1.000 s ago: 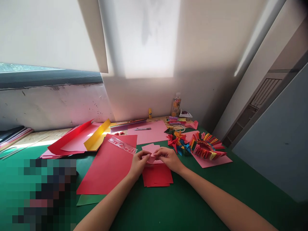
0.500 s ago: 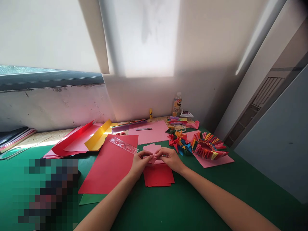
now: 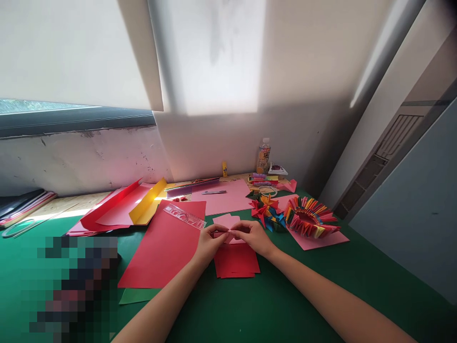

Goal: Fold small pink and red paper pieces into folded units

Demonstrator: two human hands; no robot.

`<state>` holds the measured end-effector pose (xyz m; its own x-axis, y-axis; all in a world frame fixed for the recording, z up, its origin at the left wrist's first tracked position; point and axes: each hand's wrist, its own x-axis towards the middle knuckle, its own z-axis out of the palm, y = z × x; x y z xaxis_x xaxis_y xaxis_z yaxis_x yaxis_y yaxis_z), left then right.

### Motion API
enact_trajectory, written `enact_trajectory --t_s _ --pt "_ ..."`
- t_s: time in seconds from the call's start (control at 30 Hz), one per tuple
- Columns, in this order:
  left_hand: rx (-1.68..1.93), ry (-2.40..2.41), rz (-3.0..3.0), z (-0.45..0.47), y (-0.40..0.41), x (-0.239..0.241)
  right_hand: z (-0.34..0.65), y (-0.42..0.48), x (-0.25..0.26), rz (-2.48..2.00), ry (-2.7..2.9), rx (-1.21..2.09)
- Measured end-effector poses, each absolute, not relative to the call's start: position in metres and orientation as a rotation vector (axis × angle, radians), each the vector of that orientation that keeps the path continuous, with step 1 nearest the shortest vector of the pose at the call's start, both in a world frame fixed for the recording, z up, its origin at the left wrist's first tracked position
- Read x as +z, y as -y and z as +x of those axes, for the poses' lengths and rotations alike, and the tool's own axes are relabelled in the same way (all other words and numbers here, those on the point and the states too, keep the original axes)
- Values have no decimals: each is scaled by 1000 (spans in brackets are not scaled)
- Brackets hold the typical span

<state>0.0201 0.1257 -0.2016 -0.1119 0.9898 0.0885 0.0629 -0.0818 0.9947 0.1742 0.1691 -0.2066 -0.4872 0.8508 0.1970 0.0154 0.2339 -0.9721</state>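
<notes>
Both hands meet over the middle of a green table (image 3: 271,309). My left hand (image 3: 209,243) and my right hand (image 3: 252,237) pinch a small pink paper piece (image 3: 227,236) between their fingertips, fingers closed on it. Just below the hands lies a small stack of red paper squares (image 3: 237,262). A second pink piece (image 3: 226,220) lies just behind the hands.
A large red sheet (image 3: 160,247) with a clear ruler (image 3: 183,216) lies left. Red, yellow and pink sheets (image 3: 117,212) sit further left. Folded paper stars (image 3: 266,212) and a pleated multicoloured ring (image 3: 309,219) lie right. A bottle (image 3: 263,156) and glue stick (image 3: 224,168) stand by the wall.
The hands stay pinched on the pink piece with only small finger movements. The view has shifted slightly.
</notes>
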Motion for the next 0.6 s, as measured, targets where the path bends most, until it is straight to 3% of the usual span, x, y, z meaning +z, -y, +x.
enact_trajectory --t_s 0.6 --pt "1274 -1199 1183 19 -126 -209 173 -173 -210 -789 1573 1514"
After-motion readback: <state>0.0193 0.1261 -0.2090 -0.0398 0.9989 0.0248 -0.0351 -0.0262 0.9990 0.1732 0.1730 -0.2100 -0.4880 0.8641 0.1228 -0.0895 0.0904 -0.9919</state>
